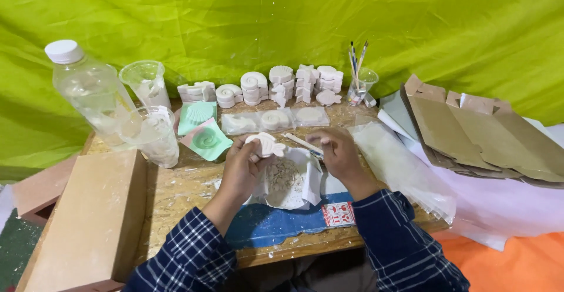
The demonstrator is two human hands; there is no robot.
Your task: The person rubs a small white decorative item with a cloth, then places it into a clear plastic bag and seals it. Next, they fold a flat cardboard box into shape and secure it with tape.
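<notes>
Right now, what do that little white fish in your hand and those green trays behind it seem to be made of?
The white fish in the left hand looks like cast plaster: chalky, matte, with white crumbs on the paper below. The green trays look like soft moulds, perhaps silicone or thin plastic, smooth with a slight sheen and shell shapes pressed in. The right hand holds a thin tool, too small to judge.

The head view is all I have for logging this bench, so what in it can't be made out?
- Right hand: its curled fingers hide whatever it grips.
- White fish cast: the left hand covers its lower part.
- Brushes in the clear cup: too small to count.
- Wooden block: cut off by the bottom edge.
- Stacked casts: rear ones hidden by the front ones.
</notes>
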